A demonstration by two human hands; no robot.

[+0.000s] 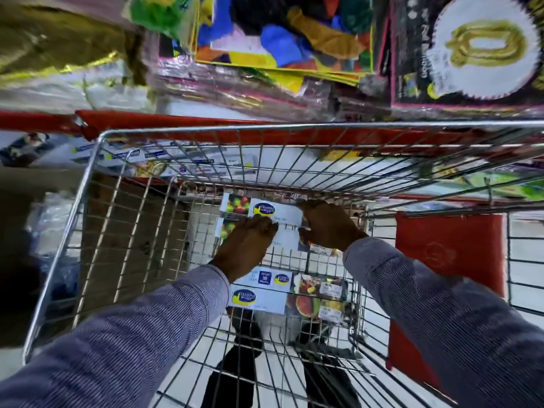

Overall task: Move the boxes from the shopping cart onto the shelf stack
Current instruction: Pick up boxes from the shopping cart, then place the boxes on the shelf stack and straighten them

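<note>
I look down into a wire shopping cart [97,184]. At the far end of its floor lie white boxes [282,214] with a blue-and-yellow logo and fruit pictures. My left hand [250,245] rests on the near side of these far boxes, fingers curled over the top one. The right end of the same boxes is gripped by my right hand [326,225]. Two more boxes [265,298] of the same kind lie closer to me on the cart floor, under my left wrist. Both arms wear grey striped sleeves.
A red-edged shelf [176,120] runs just beyond the cart, loaded with packets of balloons [282,33], gold foil and a number-balloon pack [482,48]. A red cart seat flap [444,284] hangs at the right. My dark shoes show below the cart on a white floor.
</note>
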